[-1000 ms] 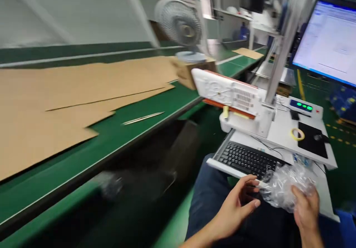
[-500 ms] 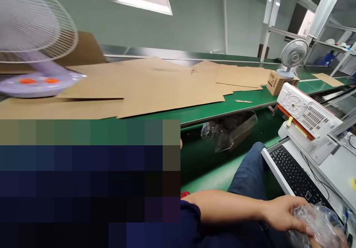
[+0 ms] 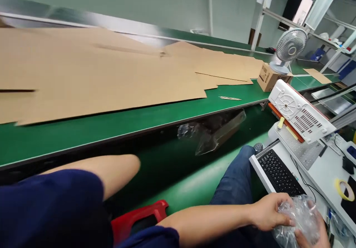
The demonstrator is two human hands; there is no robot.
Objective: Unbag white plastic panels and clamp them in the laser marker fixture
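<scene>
My left hand (image 3: 268,211) and right hand (image 3: 318,235) are closed together around a crumpled bundle of clear plastic (image 3: 302,215), with the black keyboard (image 3: 280,172) just beyond my left hand.

Flat brown cardboard sheets (image 3: 111,70) lie on a long green bench (image 3: 139,119) before us, left of a round grey fan (image 3: 292,48) atop a brown cardboard box (image 3: 267,78); at right, crumpled clear plastic (image 3: 302,215), apparently film, sits between left hand (image 3: 267,211) and right hand (image 3: 322,236).

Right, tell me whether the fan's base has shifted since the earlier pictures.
No: judged against the cardboard box under it, the fan's base shows no visible shift either way.
</scene>
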